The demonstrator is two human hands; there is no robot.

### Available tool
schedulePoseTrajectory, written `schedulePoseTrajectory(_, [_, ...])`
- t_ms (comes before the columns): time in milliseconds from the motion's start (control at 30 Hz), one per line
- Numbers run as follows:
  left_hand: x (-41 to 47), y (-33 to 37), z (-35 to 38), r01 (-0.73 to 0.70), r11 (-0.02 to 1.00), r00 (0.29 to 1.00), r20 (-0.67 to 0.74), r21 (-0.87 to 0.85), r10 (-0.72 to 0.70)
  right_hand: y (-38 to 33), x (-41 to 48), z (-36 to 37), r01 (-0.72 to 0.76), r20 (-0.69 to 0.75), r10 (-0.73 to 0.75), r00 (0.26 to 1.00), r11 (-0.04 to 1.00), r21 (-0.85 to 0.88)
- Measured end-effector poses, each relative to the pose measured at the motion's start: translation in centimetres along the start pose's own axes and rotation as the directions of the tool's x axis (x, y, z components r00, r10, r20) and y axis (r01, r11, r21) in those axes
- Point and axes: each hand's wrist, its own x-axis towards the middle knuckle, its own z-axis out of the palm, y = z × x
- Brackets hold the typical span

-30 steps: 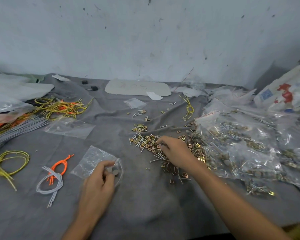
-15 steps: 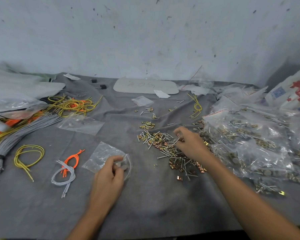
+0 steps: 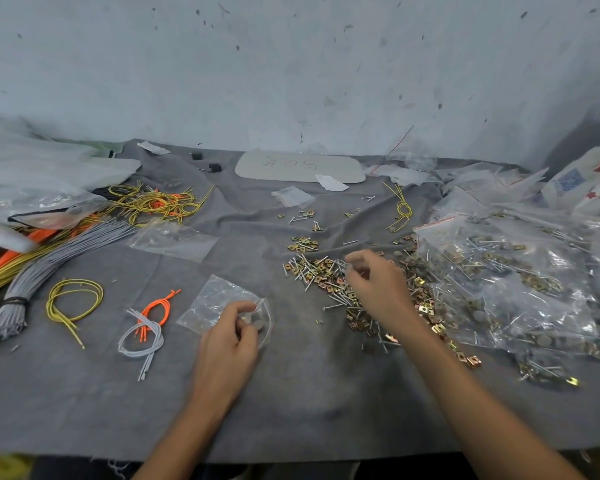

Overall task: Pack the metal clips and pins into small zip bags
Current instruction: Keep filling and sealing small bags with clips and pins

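Note:
A loose heap of brass clips and steel pins [image 3: 329,277] lies on the grey cloth at centre right. My right hand [image 3: 378,284] hovers over the heap with curled fingers, pinching something small at its fingertips; what it is I cannot make out. My left hand [image 3: 232,337] pinches the mouth of a small clear zip bag [image 3: 215,301] lying flat on the cloth, with a few small round pieces at its opening. A second empty zip bag [image 3: 174,239] lies further back.
Filled zip bags [image 3: 520,285] pile up on the right. Yellow [image 3: 73,299], orange [image 3: 160,308] and grey [image 3: 142,341] cord loops lie left, with a grey cord bundle [image 3: 49,268] and tangled cords behind. A pale oval board [image 3: 298,166] sits by the wall.
My right hand has lifted off the heap and drawn its fingers together in a pinch. My left hand has kept its hold on the bag's mouth.

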Motion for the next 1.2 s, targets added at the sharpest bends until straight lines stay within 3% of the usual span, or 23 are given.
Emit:
schedulePoseTrajectory(200, [-0.1, 0.3, 0.0, -0.015, 1.0, 1.0, 0.0, 0.003, 0.015, -4.1, -7.1, 6.7, -0.048, 0.127, 0.002, 0.992, 0.932, 0.359])
schedulePoseTrajectory(533, [-0.1, 0.1, 0.1, -0.019, 1.0, 1.0, 0.01, 0.019, 0.019, -5.4, -8.6, 9.9, 0.089, 0.156, -0.143, 0.977, 0.946, 0.313])
schedulePoseTrajectory(700, [0.0, -0.1, 0.1, -0.031, 1.0, 1.0, 0.005, -0.004, 0.031, -5.3, -8.9, 9.8, 0.238, 0.262, -0.273, 0.926, 0.958, 0.157])
schedulePoseTrajectory(867, [0.1, -0.2, 0.2, -0.05, 0.999, 0.999, -0.007, -0.013, 0.05, -4.9, -8.7, 8.3, 0.175, 0.266, -0.263, 0.927, 0.933, 0.314])
schedulePoseTrajectory(967, [0.1, -0.2, 0.3, -0.069, 0.997, 0.997, -0.019, -0.027, 0.068, -2.4, -6.0, 5.5, 0.19, 0.113, -0.2, 0.973, 0.977, 0.094])
schedulePoseTrajectory(1067, [0.1, -0.4, 0.4, -0.061, 0.997, 0.998, -0.014, -0.041, 0.061, 0.5, -2.8, 1.7, 0.102, 0.03, -0.098, 0.995, 0.973, -0.205])
schedulePoseTrajectory(1200, [0.1, -0.5, 0.6, -0.059, 0.998, 0.998, -0.019, -0.032, 0.058, 3.2, -0.9, -0.8, 0.05, 0.18, 0.046, 0.983, 0.868, -0.494])
